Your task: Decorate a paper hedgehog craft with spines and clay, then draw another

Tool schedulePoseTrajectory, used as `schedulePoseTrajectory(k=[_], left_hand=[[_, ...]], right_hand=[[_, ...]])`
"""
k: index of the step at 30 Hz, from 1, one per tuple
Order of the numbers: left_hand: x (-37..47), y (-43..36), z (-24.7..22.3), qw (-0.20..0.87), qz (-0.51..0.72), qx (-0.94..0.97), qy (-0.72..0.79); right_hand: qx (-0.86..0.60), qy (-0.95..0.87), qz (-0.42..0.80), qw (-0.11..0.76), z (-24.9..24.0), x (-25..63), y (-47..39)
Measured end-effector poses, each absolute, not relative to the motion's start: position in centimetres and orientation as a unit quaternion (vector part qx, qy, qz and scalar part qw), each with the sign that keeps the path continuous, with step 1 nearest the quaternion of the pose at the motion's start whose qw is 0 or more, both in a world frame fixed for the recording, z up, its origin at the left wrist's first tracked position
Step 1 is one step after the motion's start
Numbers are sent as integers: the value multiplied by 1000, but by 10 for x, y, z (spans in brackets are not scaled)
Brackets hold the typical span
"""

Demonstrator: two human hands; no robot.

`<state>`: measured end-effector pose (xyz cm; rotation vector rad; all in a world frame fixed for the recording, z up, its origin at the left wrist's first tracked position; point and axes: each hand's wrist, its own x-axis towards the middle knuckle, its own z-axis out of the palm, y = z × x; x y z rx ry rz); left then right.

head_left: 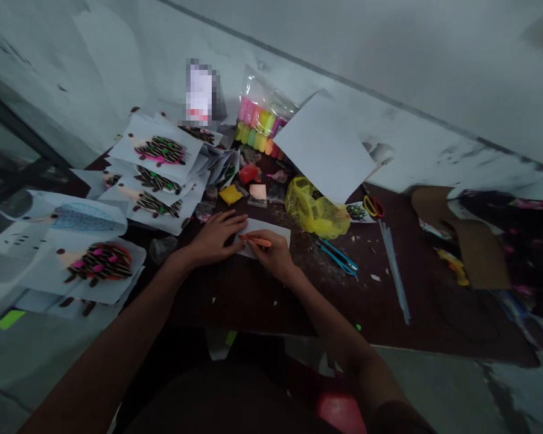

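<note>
A small sheet of white paper (276, 232) lies on the dark table in front of me. My left hand (217, 238) rests flat on its left side, fingers spread. With my right hand (274, 253) I grip an orange pen or crayon (260, 242), its tip at the paper by my left thumb; I cannot make out any mark there. Just beyond the sheet sit lumps of modelling clay: a yellow one (230, 194), a pale pink one (257, 192) and a red one (250, 174).
Stacked papers with clay hedgehogs (160, 150) fill the left. Behind are a bag of coloured clay (260, 123) and a large white sheet (328, 147). To the right lie a yellow plastic bag (317, 211), a blue cutter (337, 256), scissors (373, 206) and clear sticks (393, 271).
</note>
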<state>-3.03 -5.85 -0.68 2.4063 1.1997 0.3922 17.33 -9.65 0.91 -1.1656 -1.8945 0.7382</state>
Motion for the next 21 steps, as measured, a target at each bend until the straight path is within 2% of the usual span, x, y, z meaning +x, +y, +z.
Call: schedulePoseTrajectory(k=[13,21], left_hand=[[-31,-58,-5,214,130,866,432],[-31,-59,-5,208,146,864,435]], right_hand=[[-472,-735,293,389,9,183,-101],[-503,-680,289,448,21,197,-99]])
